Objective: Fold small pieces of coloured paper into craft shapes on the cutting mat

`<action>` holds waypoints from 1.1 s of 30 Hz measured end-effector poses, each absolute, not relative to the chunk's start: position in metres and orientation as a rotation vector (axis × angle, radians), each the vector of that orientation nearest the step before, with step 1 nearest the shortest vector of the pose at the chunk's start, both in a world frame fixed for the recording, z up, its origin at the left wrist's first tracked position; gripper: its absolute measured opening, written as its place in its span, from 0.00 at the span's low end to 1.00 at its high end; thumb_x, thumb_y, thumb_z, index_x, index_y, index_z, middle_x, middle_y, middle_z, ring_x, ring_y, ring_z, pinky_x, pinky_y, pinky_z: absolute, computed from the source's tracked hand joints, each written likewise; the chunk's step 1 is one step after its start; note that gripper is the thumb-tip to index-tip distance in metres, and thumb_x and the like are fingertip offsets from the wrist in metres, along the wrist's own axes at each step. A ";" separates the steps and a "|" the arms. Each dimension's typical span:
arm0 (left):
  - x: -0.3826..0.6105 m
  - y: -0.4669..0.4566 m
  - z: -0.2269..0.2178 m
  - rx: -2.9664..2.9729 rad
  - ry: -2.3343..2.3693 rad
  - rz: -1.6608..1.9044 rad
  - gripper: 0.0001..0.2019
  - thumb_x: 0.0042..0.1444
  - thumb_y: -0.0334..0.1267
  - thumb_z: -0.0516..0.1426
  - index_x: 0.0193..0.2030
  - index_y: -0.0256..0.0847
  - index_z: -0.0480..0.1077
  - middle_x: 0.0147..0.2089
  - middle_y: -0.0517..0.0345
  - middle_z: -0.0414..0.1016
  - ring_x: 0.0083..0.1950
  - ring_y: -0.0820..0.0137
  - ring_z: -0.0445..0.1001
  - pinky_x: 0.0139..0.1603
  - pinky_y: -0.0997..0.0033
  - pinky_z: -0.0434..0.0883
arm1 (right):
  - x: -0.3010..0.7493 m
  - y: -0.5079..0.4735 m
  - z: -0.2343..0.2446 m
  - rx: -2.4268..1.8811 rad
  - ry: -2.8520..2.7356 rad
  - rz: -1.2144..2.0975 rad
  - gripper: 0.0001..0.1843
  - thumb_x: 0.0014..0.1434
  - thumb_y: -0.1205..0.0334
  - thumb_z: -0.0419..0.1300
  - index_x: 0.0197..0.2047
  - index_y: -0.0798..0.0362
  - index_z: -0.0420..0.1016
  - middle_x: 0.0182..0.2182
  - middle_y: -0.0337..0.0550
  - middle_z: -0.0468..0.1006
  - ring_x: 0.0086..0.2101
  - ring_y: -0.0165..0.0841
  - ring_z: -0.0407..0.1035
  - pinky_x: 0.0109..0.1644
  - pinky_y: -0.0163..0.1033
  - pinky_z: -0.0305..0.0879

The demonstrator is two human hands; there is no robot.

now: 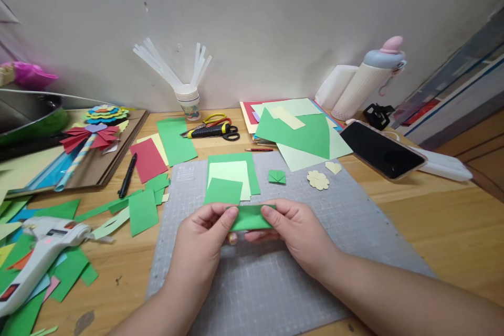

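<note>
Between both hands is a small folded piece of green paper [251, 217], held above the grey cutting mat [275, 289]. My left hand [208, 231] pinches its left end, thumb on top. At the right end, my right hand [289, 228] grips it the same way, with fingers curled underneath. Just beyond the hands lie a green square [223, 190], a pale green sheet [240, 170] and a larger green sheet [253, 163], overlapping. A small folded green paper piece [277, 177] rests on the mat, near a cream flower cutout [317, 180] and a cream heart cutout [333, 167].
A white hot glue gun [51, 247] lies on green scraps at left. Behind the mat are a paper cup [188, 106] with white sticks, a utility knife [208, 130] and stacked coloured paper [299, 134]. A phone [381, 148] and bottle [366, 84] stand at right.
</note>
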State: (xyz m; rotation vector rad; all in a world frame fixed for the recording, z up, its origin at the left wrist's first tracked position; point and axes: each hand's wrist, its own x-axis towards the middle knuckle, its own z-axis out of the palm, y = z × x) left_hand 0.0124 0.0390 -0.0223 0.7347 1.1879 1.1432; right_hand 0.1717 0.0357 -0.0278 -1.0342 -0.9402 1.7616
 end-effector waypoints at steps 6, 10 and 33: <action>0.013 0.039 -0.021 0.748 1.213 1.145 0.11 0.40 0.40 0.68 0.25 0.36 0.74 0.24 0.64 0.73 0.21 0.79 0.67 0.21 0.81 0.66 | 0.171 0.036 -0.029 -1.016 -0.944 1.755 0.17 0.54 0.49 0.62 0.38 0.54 0.79 0.29 0.42 0.81 0.27 0.34 0.77 0.36 0.41 0.73; 0.013 0.039 -0.022 0.761 1.213 1.157 0.11 0.40 0.40 0.68 0.25 0.37 0.74 0.23 0.64 0.73 0.21 0.79 0.67 0.21 0.81 0.66 | 0.171 0.036 -0.028 -1.030 -0.938 1.755 0.18 0.53 0.48 0.63 0.39 0.55 0.78 0.28 0.43 0.81 0.27 0.34 0.77 0.36 0.42 0.73; 0.012 0.039 -0.024 0.793 1.245 1.157 0.09 0.40 0.39 0.68 0.26 0.38 0.75 0.25 0.63 0.74 0.23 0.78 0.68 0.21 0.82 0.67 | 0.171 0.038 -0.028 -1.021 -0.926 1.723 0.17 0.52 0.50 0.65 0.36 0.55 0.76 0.30 0.41 0.81 0.26 0.33 0.77 0.37 0.42 0.74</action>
